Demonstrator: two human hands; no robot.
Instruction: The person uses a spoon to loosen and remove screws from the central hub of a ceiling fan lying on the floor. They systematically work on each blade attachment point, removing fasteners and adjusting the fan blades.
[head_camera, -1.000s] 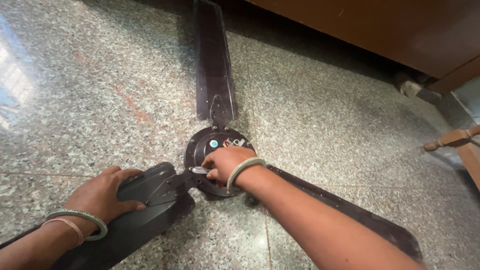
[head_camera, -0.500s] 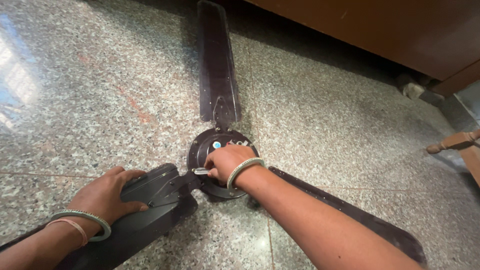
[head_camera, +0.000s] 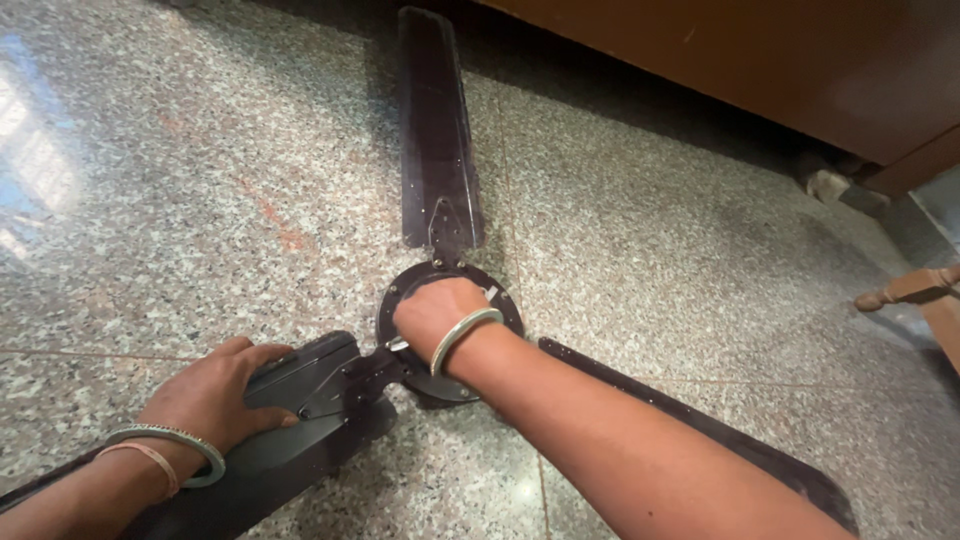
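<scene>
A dark brown three-bladed ceiling fan (head_camera: 437, 150) lay flat on the speckled grey granite floor (head_camera: 180, 180). The person's right hand (head_camera: 437, 312), with a pale metal bangle (head_camera: 462, 338) at the wrist, rested on top of the fan's round dark hub (head_camera: 503, 308), fingers curled down and covering most of it; whether they pinched anything there I could not tell, though a small silvery bit showed just beside the thumb side. The left hand (head_camera: 218, 392), wearing a grey bangle and a thin pink band (head_camera: 160, 452), lay spread and pressed flat on the near-left blade (head_camera: 300, 440), fingers reaching toward the bracket where that blade met the hub. So the hub sat directly under the right hand, and the left hand was near it, on the blade to its left. One blade pointed away toward a brown wooden cabinet (head_camera: 780, 70); the third ran off beneath the right forearm. A turned wooden furniture leg (head_camera: 915, 288) stood well apart at the right.
</scene>
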